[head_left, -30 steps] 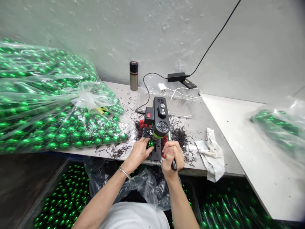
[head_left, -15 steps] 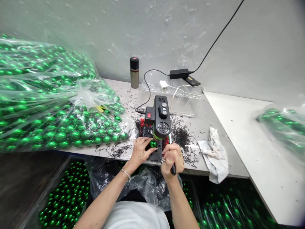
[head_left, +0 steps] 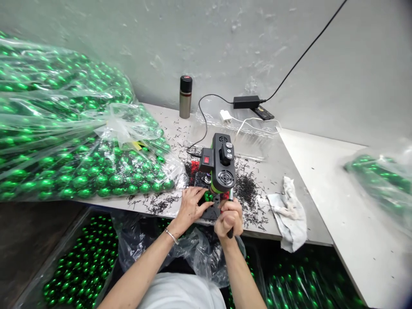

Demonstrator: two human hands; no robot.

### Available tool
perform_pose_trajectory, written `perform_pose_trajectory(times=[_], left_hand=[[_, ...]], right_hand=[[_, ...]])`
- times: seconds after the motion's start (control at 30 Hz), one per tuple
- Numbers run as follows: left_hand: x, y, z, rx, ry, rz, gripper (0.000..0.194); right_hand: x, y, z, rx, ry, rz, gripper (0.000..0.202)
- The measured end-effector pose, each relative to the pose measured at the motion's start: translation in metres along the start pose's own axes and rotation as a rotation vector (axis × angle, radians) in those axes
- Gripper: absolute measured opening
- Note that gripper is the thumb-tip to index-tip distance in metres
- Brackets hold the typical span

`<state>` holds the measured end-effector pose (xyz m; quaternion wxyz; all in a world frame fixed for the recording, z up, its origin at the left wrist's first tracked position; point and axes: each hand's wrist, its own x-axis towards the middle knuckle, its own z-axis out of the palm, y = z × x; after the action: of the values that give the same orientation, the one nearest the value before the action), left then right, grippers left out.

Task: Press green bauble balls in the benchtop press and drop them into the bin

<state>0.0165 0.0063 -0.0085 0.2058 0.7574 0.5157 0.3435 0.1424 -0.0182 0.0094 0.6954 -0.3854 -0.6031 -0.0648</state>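
Observation:
A small black bench drill press (head_left: 222, 163) with a red switch stands at the table's front edge. Under its head a shiny green ball (head_left: 208, 196) sits on the dark base plate (head_left: 212, 212). My left hand (head_left: 192, 204) pinches that ball from the left between thumb and fingers. My right hand (head_left: 229, 219) is wrapped round the press's lever handle (head_left: 230, 231), right of the base. The spot where the tool meets the ball is hidden by the head.
Black shavings (head_left: 246, 189) lie round the machine. A big clear bag of green balls (head_left: 80, 141) fills the left. Behind stand a flask (head_left: 185, 98) and a power adapter (head_left: 246, 102). A white rag (head_left: 289, 214) hangs over the front edge. A bin of balls (head_left: 83, 262) is below.
The view has shifted slightly, so most things sit a little further right. My right hand and the lever have swung slightly left, closer to the base. My left hand keeps its hold on the ball.

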Motion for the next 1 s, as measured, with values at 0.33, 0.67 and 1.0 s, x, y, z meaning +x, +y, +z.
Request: perform_pose_trajectory(times=[0.33, 0.67, 1.0], left_hand=[[0.004, 0.001, 0.004, -0.056, 0.021, -0.033, 0.032], [-0.062, -0.016, -0.047, -0.038, -0.004, 0.081, 0.062], [0.077, -0.076, -0.105, 0.298, 0.209, -0.205, 0.014]], right_hand=[[0.028, -0.018, -0.008, -0.015, -0.084, 0.064, 0.036], [0.059, -0.047, -0.003, 0.018, -0.018, 0.240, 0.038], [0.051, -0.038, -0.002, 0.063, 0.009, 0.156, 0.038]])
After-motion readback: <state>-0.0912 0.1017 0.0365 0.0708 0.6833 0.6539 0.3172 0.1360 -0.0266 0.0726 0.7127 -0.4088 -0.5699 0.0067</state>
